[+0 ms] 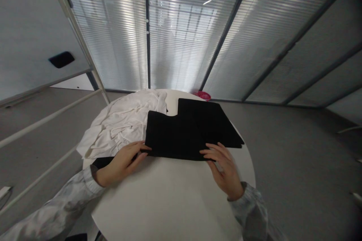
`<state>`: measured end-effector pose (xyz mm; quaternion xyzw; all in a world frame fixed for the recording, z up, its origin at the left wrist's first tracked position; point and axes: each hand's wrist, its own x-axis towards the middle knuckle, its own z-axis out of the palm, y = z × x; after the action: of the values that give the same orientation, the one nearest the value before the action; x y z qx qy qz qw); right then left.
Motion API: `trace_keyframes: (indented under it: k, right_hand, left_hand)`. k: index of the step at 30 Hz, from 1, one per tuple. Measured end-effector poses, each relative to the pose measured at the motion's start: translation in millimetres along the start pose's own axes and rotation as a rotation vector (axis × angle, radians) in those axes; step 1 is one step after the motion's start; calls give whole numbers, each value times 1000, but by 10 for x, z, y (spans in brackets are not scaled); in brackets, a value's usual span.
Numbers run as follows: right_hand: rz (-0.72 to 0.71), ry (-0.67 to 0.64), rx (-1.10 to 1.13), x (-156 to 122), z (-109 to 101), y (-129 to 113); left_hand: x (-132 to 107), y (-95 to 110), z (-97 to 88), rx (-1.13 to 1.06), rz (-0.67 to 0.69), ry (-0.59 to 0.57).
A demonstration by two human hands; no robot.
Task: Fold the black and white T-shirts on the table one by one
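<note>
A folded black cloth (172, 135) lies flat near the middle of the round table, its front edge towards me. My left hand (124, 160) pinches its near left corner, fingers on top and thumb along the edge. At the near right corner, my right hand (222, 167) has its fingers over the cloth and its thumb at the front edge. Another folded black cloth (215, 120) lies behind and to the right, partly overlapped, so the border between the two is hard to make out. A crumpled white cloth (121, 120) is heaped to the left.
The white round table (175, 196) has its curved edge close to my right forearm. Behind it shows a pink mesh object (203, 95). A whiteboard (34, 37) with a black eraser-like block (61, 60) stands at left on a metal frame. Glass panels with blinds (181, 45) close off the back.
</note>
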<state>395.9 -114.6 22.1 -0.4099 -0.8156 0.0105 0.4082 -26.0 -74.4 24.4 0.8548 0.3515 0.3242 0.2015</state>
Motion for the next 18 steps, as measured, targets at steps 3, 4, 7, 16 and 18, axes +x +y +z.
trace_keyframes:
  k: [3,4,7,16,18]
  right_hand:
    - [137,188,139,102,-107,-101]
    - [209,271,175,177,-157,-135]
    - [403,505,266,568,-343,-170]
    - [687,471,503,2024,-532,1092]
    - [786,431,338,2068,-449,1493]
  left_hand:
    - [222,256,-153,-190,-219,99]
    - [347,345,-211,-258,-265,124]
    - [853,558,-373,-455,-326,230]
    - [2608,9,21,-1033,-529,238]
    - [2822,-180,283,-1033,-622,233]
